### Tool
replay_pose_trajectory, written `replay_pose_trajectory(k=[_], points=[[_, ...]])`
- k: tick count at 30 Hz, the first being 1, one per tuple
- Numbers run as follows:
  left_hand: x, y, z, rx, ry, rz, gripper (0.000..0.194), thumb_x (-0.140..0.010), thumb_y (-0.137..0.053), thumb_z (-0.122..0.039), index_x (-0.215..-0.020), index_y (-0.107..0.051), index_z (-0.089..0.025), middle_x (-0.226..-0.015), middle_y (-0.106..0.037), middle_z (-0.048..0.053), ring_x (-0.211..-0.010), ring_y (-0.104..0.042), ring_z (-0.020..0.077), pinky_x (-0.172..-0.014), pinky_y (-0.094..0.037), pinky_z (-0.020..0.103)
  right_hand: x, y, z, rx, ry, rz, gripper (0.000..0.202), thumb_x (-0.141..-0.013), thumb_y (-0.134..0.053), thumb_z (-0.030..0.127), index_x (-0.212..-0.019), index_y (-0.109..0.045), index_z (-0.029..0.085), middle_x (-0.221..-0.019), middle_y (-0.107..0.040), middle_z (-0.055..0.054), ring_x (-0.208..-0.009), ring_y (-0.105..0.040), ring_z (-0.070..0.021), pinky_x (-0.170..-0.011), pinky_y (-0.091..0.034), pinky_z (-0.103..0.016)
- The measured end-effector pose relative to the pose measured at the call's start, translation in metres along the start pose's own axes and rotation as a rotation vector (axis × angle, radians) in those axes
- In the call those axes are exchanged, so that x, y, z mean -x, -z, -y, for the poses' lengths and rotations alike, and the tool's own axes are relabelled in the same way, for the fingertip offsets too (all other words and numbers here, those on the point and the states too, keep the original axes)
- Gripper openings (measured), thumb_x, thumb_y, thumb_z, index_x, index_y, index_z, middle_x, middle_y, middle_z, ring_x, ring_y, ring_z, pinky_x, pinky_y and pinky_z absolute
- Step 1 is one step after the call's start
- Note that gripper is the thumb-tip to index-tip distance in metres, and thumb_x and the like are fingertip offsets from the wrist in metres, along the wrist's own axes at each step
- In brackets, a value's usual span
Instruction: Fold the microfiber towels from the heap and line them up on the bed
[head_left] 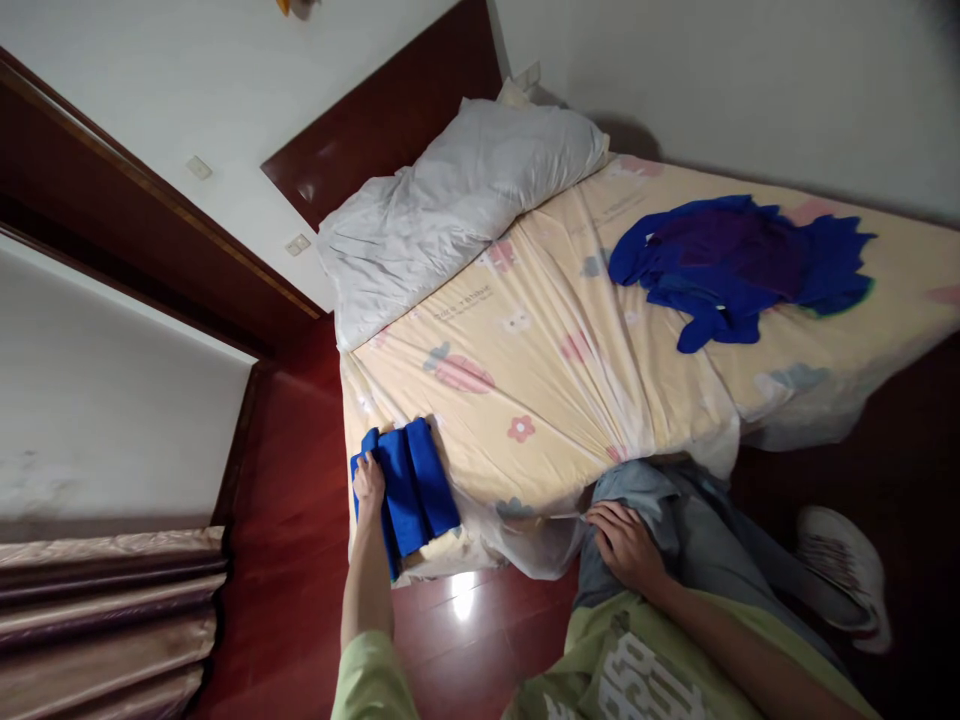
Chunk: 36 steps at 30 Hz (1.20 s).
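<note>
My left hand [368, 482] is at the left edge of a folded blue cloth [409, 490] near the bed's lower left corner. Its fingers are curled onto the cloth's top fold. Lengthwise folds divide the cloth into several bands. My right hand [626, 545] rests on my bent leg in grey trousers [645, 490], fingers stretched out and holding nothing I can see. Further right on the bed lies a crumpled heap of blue and purple garments [735, 255], apart from both hands.
The bed has a yellow printed sheet [540, 350] under a thin clear cover, creased near my leg. A pale pillow or quilt [465, 190] lies against the dark headboard [397, 105]. Striped curtains [105, 620] hang at lower left, above the red floor [300, 480].
</note>
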<state>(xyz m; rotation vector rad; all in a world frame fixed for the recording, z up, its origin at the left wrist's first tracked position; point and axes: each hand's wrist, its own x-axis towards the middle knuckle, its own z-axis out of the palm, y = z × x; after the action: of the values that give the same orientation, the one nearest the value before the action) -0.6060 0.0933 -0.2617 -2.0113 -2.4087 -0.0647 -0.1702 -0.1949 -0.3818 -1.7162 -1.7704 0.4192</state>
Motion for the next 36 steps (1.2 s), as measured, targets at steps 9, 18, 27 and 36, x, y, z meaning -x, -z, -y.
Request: replay_pose_trajectory(k=[9, 18, 27, 36], points=[[0.012, 0.03, -0.02, 0.013, 0.021, -0.008, 0.037, -0.098, -0.049, -0.023, -0.132, -0.057, -0.013, -0.115, -0.065, 0.021, -0.094, -0.067, 0.0313, -0.078, -0.048, 0.038, 0.0, 0.003, 0.0, -0.035, 0.009, -0.006, 0.03, -0.092, -0.044, 0.014, -0.096, -0.073, 0.021, -0.105, -0.073, -0.007, -0.111, -0.06, -0.0249, -0.096, -0.04, -0.038], [0.134, -0.019, -0.204, 0.184, -0.537, 0.222, 0.027, -0.102, -0.049, -0.033, -0.122, -0.061, -0.021, -0.104, -0.071, 0.011, -0.093, -0.068, 0.0214, -0.081, -0.047, 0.028, 0.005, 0.01, 0.0, -0.082, -0.009, 0.003, 0.029, -0.09, -0.047, 0.011, -0.098, -0.073, 0.019, -0.108, -0.072, -0.01, -0.112, -0.059, -0.0247, -0.096, -0.038, -0.038], [0.182, -0.08, -0.333, 0.103, -0.425, 0.342, 0.032, -0.106, -0.036, -0.037, -0.117, -0.061, -0.019, -0.106, -0.073, 0.015, -0.096, -0.07, 0.023, -0.077, -0.045, 0.029, 0.01, 0.01, -0.011, -0.196, -0.028, -0.02, 0.029, -0.085, -0.05, 0.008, -0.1, -0.072, 0.018, -0.106, -0.073, -0.008, -0.115, -0.057, -0.026, -0.101, -0.038, -0.041], [0.169, -0.119, -0.338, 0.127, -0.37, 0.125, 0.031, -0.101, -0.043, -0.04, -0.103, -0.066, -0.02, -0.088, -0.074, 0.011, -0.074, -0.067, 0.0226, -0.063, -0.032, 0.026, 0.008, -0.002, -0.027, -0.349, -0.043, -0.126, 0.036, -0.077, -0.054, 0.005, -0.099, -0.07, 0.029, -0.104, -0.075, -0.001, -0.112, -0.062, -0.0258, -0.099, -0.045, -0.046]])
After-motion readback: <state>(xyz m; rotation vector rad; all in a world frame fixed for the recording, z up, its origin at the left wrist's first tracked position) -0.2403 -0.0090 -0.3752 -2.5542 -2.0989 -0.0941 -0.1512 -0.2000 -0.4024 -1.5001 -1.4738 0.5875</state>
